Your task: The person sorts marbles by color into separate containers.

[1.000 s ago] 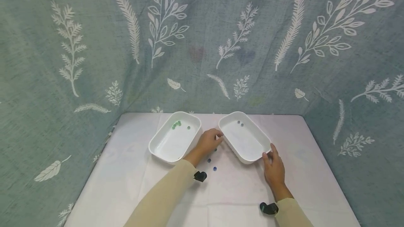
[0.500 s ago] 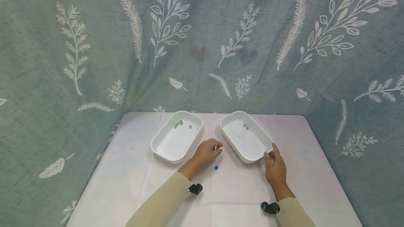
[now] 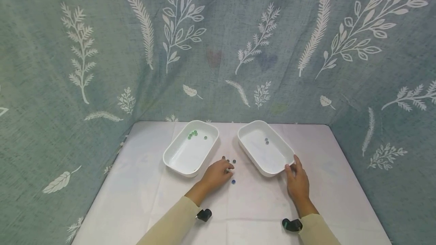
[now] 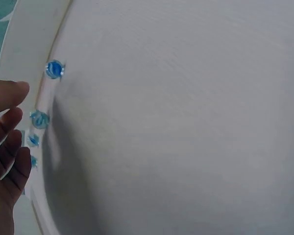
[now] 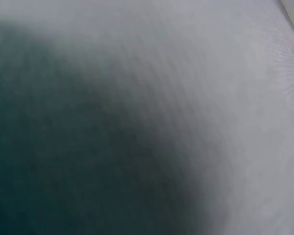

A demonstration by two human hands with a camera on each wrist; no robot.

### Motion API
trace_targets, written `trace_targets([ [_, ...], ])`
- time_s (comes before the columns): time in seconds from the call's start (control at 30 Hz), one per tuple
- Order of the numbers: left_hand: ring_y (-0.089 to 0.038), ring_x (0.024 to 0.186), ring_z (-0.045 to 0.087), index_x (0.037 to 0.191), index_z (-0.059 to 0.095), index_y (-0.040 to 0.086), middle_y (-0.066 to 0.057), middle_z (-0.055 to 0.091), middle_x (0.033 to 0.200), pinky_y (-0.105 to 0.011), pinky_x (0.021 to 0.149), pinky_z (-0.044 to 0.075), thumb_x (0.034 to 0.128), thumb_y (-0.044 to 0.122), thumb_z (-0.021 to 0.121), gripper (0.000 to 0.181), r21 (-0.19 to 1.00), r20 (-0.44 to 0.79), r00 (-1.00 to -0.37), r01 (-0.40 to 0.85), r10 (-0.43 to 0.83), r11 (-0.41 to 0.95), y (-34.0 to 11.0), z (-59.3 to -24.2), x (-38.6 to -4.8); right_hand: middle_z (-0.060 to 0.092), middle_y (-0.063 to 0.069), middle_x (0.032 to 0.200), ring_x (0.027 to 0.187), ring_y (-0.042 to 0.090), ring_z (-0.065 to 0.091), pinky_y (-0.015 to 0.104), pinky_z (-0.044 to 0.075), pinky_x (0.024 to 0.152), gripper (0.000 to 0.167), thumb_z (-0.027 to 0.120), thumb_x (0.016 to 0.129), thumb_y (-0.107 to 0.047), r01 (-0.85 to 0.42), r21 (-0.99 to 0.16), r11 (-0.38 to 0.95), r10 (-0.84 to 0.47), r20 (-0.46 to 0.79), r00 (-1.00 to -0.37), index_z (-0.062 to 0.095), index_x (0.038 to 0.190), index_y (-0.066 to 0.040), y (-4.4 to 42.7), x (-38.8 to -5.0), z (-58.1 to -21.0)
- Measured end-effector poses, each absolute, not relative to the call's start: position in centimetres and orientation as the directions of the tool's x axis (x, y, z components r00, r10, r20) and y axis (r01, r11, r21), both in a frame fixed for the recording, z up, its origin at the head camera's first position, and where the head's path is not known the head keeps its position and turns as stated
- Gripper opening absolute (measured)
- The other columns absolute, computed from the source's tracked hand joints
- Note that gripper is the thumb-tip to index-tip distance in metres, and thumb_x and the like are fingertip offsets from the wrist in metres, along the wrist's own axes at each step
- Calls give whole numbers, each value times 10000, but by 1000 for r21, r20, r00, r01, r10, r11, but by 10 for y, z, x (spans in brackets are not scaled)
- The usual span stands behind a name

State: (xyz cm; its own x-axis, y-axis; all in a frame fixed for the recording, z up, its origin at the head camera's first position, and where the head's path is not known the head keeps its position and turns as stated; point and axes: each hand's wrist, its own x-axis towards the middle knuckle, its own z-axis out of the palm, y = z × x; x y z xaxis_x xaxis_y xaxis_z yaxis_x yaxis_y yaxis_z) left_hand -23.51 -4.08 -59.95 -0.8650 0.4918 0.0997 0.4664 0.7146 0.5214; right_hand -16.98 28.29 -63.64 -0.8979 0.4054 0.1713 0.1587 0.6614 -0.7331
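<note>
Head cam: above the table's (image 3: 259, 207) near side, facing forward and down, wide, far enough back to take in left hand (image 3: 216, 174), right hand (image 3: 298, 184) and backdrop cloth (image 3: 211, 48). Left wrist cam: close in on the table, left hand at frame left; shares it and the loose marbles (image 4: 54, 69) with head. Right wrist cam: very near, mostly dark blur (image 5: 63, 147); facing unclear.

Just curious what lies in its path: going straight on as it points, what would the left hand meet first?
Probably the small marble just past the left hand, though it might pass over; height is unclear. Beyond lies the right white tray.
</note>
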Motion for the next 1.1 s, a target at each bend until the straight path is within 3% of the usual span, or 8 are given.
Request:
trace_targets([
  [0.37, -82, 945, 594, 1110, 704, 193, 106, 612, 1026, -299, 844, 501, 887, 234, 699, 227, 583, 79, -904, 384, 420, 716, -47, -620, -226, 539, 204, 1336, 1205, 426, 470, 609, 337, 996, 658, 431, 1013, -490, 157, -734, 661, 404, 171, -899, 231, 1553, -173, 282, -169, -634],
  [0.7, -111, 990, 630, 1087, 713, 171, 76, 648, 1030, -299, 874, 512, 884, 255, 723, 219, 501, 94, -914, 385, 394, 775, -49, -623, -224, 529, 209, 1348, 1223, 427, 463, 613, 327, 1013, 660, 437, 1013, -485, 157, -730, 665, 401, 171, -900, 232, 1552, -164, 279, -168, -633],
  [0.87, -100, 981, 628, 1093, 709, 176, 80, 654, 1037, -293, 856, 517, 899, 280, 707, 220, 547, 98, -920, 368, 379, 752, -49, -624, -223, 535, 212, 1343, 1225, 426, 466, 608, 327, 1019, 658, 446, 1015, -470, 152, -727, 669, 399, 178, -900, 235, 1550, -151, 280, -167, -634],
  [1.1, -40, 830, 565, 1103, 697, 190, 119, 640, 984, -245, 740, 509, 917, 324, 689, 229, 642, 104, -925, 344, 366, 685, -50, -622, -225, 534, 213, 1335, 1217, 423, 469, 609, 333, 1014, 657, 449, 1015, -467, 152, -729, 667, 403, 183, -897, 233, 1550, -154, 279, -168, -634],
])
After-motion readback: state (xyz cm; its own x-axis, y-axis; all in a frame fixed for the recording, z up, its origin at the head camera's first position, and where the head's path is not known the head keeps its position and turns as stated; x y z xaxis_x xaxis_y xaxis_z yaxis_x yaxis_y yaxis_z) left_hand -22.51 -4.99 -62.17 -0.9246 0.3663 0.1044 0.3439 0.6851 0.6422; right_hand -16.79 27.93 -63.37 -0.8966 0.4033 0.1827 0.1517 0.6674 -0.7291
